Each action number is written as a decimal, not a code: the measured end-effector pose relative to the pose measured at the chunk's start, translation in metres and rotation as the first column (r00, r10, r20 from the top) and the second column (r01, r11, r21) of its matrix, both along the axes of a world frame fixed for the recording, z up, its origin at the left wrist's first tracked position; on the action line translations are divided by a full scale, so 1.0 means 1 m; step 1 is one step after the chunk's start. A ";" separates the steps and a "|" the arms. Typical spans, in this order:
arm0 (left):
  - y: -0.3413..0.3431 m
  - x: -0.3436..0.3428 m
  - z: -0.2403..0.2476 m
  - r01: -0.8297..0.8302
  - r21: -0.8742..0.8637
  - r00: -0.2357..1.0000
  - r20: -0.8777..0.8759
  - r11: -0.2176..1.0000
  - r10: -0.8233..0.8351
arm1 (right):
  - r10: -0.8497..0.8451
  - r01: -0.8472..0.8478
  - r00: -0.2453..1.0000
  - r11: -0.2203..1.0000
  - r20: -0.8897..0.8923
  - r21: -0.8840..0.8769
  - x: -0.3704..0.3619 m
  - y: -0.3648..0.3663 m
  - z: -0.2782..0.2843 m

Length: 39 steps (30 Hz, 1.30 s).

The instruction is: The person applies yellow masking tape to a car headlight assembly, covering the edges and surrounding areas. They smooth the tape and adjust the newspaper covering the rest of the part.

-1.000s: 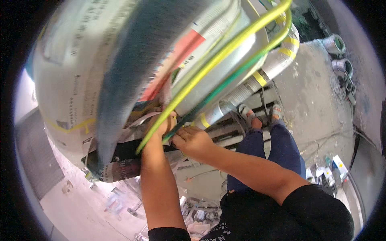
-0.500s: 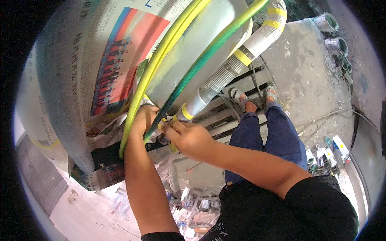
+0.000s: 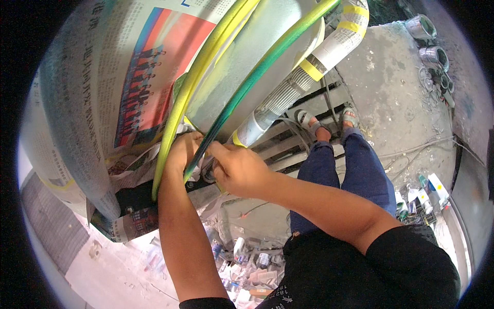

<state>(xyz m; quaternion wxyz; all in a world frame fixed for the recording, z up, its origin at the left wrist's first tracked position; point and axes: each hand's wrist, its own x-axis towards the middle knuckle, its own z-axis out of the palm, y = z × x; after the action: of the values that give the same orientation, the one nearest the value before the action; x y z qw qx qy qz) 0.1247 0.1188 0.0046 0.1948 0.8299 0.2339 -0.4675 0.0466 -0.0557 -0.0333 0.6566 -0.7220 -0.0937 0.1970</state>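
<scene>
A big rounded metal body (image 3: 242, 56) fills the top of the head view, partly wrapped in newspaper (image 3: 103, 103). Two rims curve down it, a yellow one (image 3: 193, 77) and a green one (image 3: 257, 77). My left hand (image 3: 181, 152) presses against the lower end of the yellow rim, at the newspaper's edge. My right hand (image 3: 234, 167) pinches something small beside the green rim; what it is stays hidden by the fingers. A ribbed grey hose (image 3: 293, 87) with yellow tape bands runs just right of both hands.
My legs in blue trousers (image 3: 350, 175) and sandals stand on a metal frame (image 3: 288, 149) over a concrete floor. Several spray cans (image 3: 247, 257) lie below my arms. Tins (image 3: 427, 41) sit top right, small bottles (image 3: 427, 190) at the right.
The view has swung so the newspaper's colour picture now faces me. Both hands stay at the rims' lower end, and my right hand has closed in toward the left.
</scene>
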 end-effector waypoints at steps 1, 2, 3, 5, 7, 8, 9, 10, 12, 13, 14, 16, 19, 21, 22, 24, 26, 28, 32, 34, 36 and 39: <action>-0.003 0.000 0.002 -0.005 0.007 1.000 0.007 1.000 0.005 | 0.024 -0.024 0.998 1.000 -0.056 -0.005 0.006 -0.001 0.002; -0.001 -0.001 0.002 -0.028 -0.008 1.000 0.013 1.000 0.028 | 0.032 -0.033 0.999 0.998 -0.008 -0.054 0.011 -0.003 0.005; 0.002 -0.003 0.002 -0.050 -0.024 0.999 0.018 0.998 0.050 | 0.043 -0.039 0.998 0.994 0.040 -0.103 0.015 -0.004 0.008; 0.026 -0.010 -0.013 -0.010 -0.090 0.998 0.054 0.996 0.015 | 0.097 -0.078 0.989 0.984 0.112 -0.161 0.021 -0.005 0.010; 0.033 -0.009 -0.019 0.084 -0.115 0.994 0.082 0.990 -0.074 | 0.166 -0.135 0.973 0.973 0.157 -0.189 0.026 -0.005 0.009; 0.036 -0.008 -0.022 0.151 -0.105 0.986 0.092 0.983 -0.142 | 0.126 -0.104 0.977 0.986 0.174 -0.132 0.023 0.003 0.001; 0.035 -0.006 -0.021 0.219 -0.090 0.972 0.101 0.971 -0.210 | 0.083 -0.071 0.978 0.995 0.190 -0.071 0.017 0.014 -0.012; 0.042 -0.007 -0.025 0.182 -0.102 0.982 0.065 0.978 -0.176 | 0.046 -0.045 0.978 0.999 0.203 -0.011 0.016 0.018 -0.014; 0.055 -0.010 -0.034 0.108 -0.123 0.994 -0.010 0.986 -0.110 | 0.013 0.000 0.982 0.998 0.191 -0.065 0.015 0.018 -0.007; 0.055 -0.011 -0.035 0.080 -0.097 0.997 0.001 0.992 -0.080 | -0.005 0.023 0.983 0.995 0.185 -0.093 0.016 0.017 -0.003; 0.056 -0.013 -0.036 0.051 -0.071 0.999 0.012 0.996 -0.050 | -0.016 0.037 0.982 0.993 0.189 -0.110 0.014 0.019 -0.004; 0.049 -0.011 -0.031 0.009 -0.059 1.000 -0.010 0.998 -0.009 | -0.046 0.075 0.979 0.987 0.197 -0.141 0.013 0.021 -0.005; 0.040 -0.005 -0.020 0.024 -0.061 0.997 -0.075 0.998 -0.028 | -0.016 0.055 0.977 0.982 0.212 -0.180 0.008 0.021 -0.003; 0.035 -0.001 -0.014 0.132 -0.011 0.988 -0.078 0.991 -0.132 | -0.072 0.121 0.946 0.983 0.315 -0.137 0.004 0.022 -0.006; 0.035 -0.002 -0.014 0.146 -0.022 0.989 -0.033 0.989 -0.147 | -0.101 0.152 0.926 0.982 0.364 -0.113 0.002 0.022 -0.008; 0.032 -0.003 -0.012 0.181 -0.043 0.982 0.057 0.983 -0.178 | -0.063 0.150 0.914 0.970 0.402 -0.190 -0.006 0.020 -0.010; 0.023 -0.002 -0.006 0.151 0.020 0.987 0.046 0.988 -0.151 | -0.018 0.159 0.889 0.950 0.458 -0.270 -0.010 0.018 -0.011; 0.018 0.000 -0.003 0.140 0.045 0.990 0.001 0.989 -0.141 | 0.042 0.172 0.848 0.921 0.529 -0.350 -0.013 0.016 -0.010; 0.019 0.001 -0.008 0.189 0.075 0.980 -0.074 0.979 -0.183 | 0.042 0.230 0.801 0.900 0.597 -0.371 -0.024 0.019 -0.012; 0.016 0.002 -0.009 0.300 0.108 0.952 -0.095 0.948 -0.291 | 0.084 0.206 0.799 0.892 0.596 -0.402 -0.030 0.015 -0.011; 0.014 0.004 -0.010 0.421 0.171 0.906 -0.134 0.891 -0.402 | 0.192 0.150 0.763 0.876 0.617 -0.458 -0.036 0.011 -0.011; 0.020 -0.001 -0.021 0.385 0.391 0.923 -0.161 0.836 -0.350 | 0.304 0.087 0.707 0.858 0.638 -0.506 -0.041 0.006 -0.012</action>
<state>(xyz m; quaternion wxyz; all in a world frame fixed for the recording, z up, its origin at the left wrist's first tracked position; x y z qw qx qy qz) 0.1242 0.1391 -0.0168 -0.0895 0.8615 0.1721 -0.4693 0.0059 -0.0495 -0.0451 0.3477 -0.8792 -0.3242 -0.0336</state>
